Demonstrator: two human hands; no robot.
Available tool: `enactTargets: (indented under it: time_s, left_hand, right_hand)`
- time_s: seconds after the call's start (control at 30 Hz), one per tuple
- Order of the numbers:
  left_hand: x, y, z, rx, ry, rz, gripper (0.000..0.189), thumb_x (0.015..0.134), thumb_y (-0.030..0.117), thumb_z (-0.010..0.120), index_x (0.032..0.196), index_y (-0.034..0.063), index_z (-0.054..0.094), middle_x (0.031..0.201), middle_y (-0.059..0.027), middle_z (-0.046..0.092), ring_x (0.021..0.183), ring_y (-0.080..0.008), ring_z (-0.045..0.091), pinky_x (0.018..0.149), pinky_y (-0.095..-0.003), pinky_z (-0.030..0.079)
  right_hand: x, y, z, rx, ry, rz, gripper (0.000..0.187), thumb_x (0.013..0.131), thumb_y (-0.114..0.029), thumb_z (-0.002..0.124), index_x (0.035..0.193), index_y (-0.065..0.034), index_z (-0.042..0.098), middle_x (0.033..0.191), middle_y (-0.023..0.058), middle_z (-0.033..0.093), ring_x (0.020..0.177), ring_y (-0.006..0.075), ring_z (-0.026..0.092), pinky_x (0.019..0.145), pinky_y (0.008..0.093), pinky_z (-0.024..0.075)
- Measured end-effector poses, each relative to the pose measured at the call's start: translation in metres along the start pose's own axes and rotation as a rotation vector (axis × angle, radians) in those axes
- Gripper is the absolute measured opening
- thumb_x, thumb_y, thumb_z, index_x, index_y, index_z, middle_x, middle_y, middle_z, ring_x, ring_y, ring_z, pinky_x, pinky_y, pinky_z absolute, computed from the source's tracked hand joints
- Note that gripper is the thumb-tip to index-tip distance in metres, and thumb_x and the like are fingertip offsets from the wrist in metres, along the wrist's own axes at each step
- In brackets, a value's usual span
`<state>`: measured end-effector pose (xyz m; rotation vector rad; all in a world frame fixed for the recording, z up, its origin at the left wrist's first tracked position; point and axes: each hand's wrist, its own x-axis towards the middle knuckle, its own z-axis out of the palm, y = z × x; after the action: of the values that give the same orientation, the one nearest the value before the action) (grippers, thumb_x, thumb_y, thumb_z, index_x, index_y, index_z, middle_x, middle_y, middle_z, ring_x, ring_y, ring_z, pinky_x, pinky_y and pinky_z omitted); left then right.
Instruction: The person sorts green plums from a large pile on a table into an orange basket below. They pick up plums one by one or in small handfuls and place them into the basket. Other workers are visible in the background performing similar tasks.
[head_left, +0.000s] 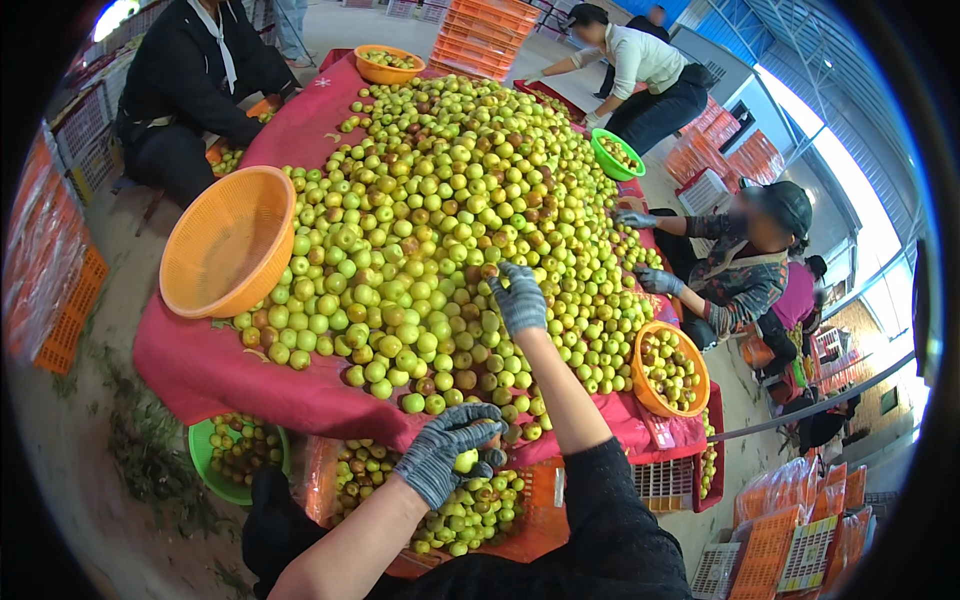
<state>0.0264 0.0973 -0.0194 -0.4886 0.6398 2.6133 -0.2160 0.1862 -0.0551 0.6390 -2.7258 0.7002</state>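
Note:
A large heap of green and reddish-brown jujube fruits (420, 225) covers a table with a red cloth (202, 360). My left hand (454, 450), in a grey knit glove, holds several of the fruits at the near table edge. Just below it stands an orange plastic crate (540, 510) with more fruits in it. My right hand (517, 296), in a matching glove, reaches over the heap with thumb and fingers curled beside a brownish fruit (489, 271); whether it grips that fruit I cannot tell.
An empty orange plastic basket (225, 240) leans at the left; a filled orange basket (671, 367) sits at the right corner. A green basin (238, 457) of fruits is on the floor. Co-workers sit or stand at the far left and right sides. Stacked crates (480, 34) rise beyond.

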Motion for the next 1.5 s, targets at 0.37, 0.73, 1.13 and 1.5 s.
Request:
enactTargets:
  time_s: [0.37,0.73,1.13,1.5]
  left_hand:
    - [0.003,-0.003,-0.005,0.025,-0.024,-0.012,0.022,0.082,0.01,0.063,0.103,0.0075,0.058,0.086,-0.0053,0.061,0.066,-0.0199,0.062,0.049,-0.0296,0.053]
    - [0.003,-0.012,-0.001,-0.072,-0.059,-0.077,0.024,0.085,0.019,0.06,0.106,0.0079,0.058,0.09,-0.0079,0.061,0.067,-0.0196,0.059,0.044,-0.0231,0.047]
    - [0.022,-0.016,-0.006,-0.071,-0.035,-0.158,0.028,0.092,0.036,0.047,0.089,0.0112,0.06,0.062,-0.0054,0.057,0.047,-0.0175,0.054,0.037,-0.0256,0.044]
    - [0.02,-0.012,-0.025,-0.22,-0.02,-0.134,0.013,0.086,0.024,0.06,0.085,0.0108,0.059,0.072,-0.0019,0.063,0.064,-0.0174,0.063,0.047,-0.0291,0.052]
  right_hand:
    - [0.01,0.072,0.042,0.264,0.002,0.089,0.035,0.079,-0.022,0.068,0.104,-0.0004,0.059,0.092,0.0149,0.06,0.084,0.026,0.059,0.074,0.0341,0.0476]
    - [-0.156,0.16,-0.17,1.165,-0.038,0.695,0.027,0.091,-0.019,0.053,0.113,-0.0032,0.053,0.09,0.0052,0.06,0.078,0.0152,0.058,0.07,0.0291,0.0512]
    - [-0.39,0.373,-0.266,1.579,1.299,1.058,0.018,0.088,-0.02,0.056,0.081,-0.0035,0.052,0.081,0.0148,0.062,0.062,0.0274,0.058,0.055,0.0346,0.0528]
    - [-0.104,0.096,-0.117,0.797,-0.356,0.491,0.027,0.088,-0.024,0.058,0.106,-0.0041,0.059,0.086,0.0051,0.063,0.074,0.0099,0.06,0.064,0.0254,0.0508]
